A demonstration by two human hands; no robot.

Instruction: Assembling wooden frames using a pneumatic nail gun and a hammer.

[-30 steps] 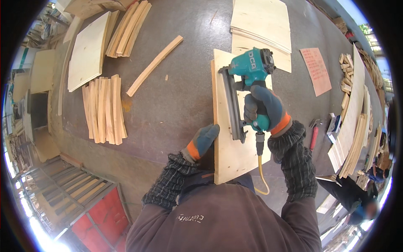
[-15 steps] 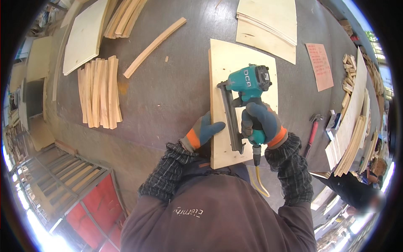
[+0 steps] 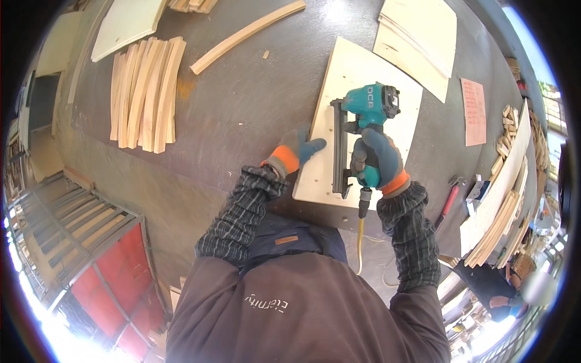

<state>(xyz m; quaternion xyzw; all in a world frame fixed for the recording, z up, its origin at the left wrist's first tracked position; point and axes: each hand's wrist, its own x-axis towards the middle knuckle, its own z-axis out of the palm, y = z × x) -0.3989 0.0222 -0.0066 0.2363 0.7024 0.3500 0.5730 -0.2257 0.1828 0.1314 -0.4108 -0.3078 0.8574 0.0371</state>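
Note:
My right hand (image 3: 386,156), in a blue and orange work glove, wraps round the handle of a teal pneumatic nail gun (image 3: 365,104). The gun's long dark magazine lies over a pale plywood panel (image 3: 357,68), and a yellow air hose (image 3: 361,242) runs from its handle toward me. At the panel's left edge is my left hand (image 3: 295,150), gloved alike, gripping that edge with the thumb on top; its other fingers are partly hidden. The panel sits slightly turned on the dark table, its near edge close to my body.
Wood strips (image 3: 145,94) lie bundled at left, with one long strip (image 3: 248,36) beyond. More plywood panels (image 3: 417,42) rest at the far right. A red-handled hammer (image 3: 447,202), a pink paper (image 3: 474,112) and stacked boards (image 3: 493,212) are on the right. A slatted metal-framed cart (image 3: 115,266) stands lower left.
The panel has turned clockwise and slid away from my body, the nail gun moving with it. Both hands keep their holds. The whole view has also shifted.

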